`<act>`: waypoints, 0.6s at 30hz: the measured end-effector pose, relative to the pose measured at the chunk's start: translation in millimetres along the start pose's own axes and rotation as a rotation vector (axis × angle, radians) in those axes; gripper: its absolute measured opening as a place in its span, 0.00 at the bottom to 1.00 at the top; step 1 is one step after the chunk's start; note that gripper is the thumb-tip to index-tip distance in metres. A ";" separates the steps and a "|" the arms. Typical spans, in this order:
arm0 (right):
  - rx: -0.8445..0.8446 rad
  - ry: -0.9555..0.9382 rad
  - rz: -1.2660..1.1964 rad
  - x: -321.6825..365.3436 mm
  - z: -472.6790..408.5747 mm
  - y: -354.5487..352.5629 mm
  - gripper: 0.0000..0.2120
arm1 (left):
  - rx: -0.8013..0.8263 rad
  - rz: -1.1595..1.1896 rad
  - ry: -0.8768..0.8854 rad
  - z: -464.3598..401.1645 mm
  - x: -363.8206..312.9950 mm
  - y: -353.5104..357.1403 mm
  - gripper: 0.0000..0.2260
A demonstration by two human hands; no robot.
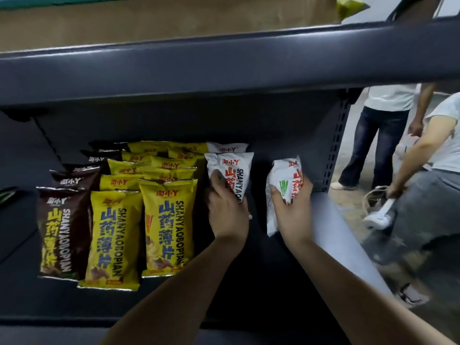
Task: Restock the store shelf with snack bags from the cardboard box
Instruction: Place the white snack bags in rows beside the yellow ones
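- two bare forearms are extended from the bottom edge into the dark shelf point(249, 282).
- the left hand point(227, 215) is curled round the lower end of a white snack bag point(234, 173), which is held upright at the front of a white row, just right of the yellow bags.
- the right hand point(293, 212) is closed round a second white snack bag point(283, 188), which is held tilted and apart from the first, near the shelf's right end.
- to the left, yellow snack bags point(166, 225) are lined up in two rows, and brown snack bags point(62, 230) in one row beside them.
- above, a cardboard box point(149, 21) is seen on the upper shelf point(224, 63).
- at far right, two people point(388, 120) are seen on the floor beyond the shelf.
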State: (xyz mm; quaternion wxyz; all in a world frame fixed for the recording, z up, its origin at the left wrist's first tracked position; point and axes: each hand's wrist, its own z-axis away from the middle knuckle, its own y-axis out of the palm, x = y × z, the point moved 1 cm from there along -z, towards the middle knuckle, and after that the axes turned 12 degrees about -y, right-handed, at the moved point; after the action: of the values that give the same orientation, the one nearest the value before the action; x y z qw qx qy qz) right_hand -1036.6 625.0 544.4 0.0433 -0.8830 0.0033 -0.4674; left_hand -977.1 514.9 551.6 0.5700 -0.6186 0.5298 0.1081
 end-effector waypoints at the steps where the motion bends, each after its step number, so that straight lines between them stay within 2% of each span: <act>1: -0.002 0.002 -0.007 -1.2 -0.3 0.5 0.27 | -0.002 -0.008 0.006 -3.1 1.3 3.6 0.38; 5: -0.010 0.010 -0.012 -7.5 -2.4 1.0 0.26 | -0.007 -0.024 0.011 -13.7 7.8 17.6 0.42; 8: -0.004 -0.001 0.004 -12.3 -3.3 1.5 0.27 | -0.040 -0.074 -0.053 -16.9 6.2 24.7 0.46; 11: 0.016 -0.011 0.014 -14.5 -3.4 2.2 0.27 | -0.074 -0.142 -0.124 -16.2 0.5 27.1 0.46; 18: 0.020 0.006 -0.008 -11.6 -1.0 3.3 0.27 | -0.090 -0.125 -0.105 -14.0 3.4 23.0 0.43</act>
State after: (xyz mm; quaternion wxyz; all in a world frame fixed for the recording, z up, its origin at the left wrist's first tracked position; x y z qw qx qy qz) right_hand -1043.9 622.2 535.1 0.0501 -0.8812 -0.0049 -0.4701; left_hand -1000.2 506.4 540.1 0.5743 -0.6689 0.4542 0.1281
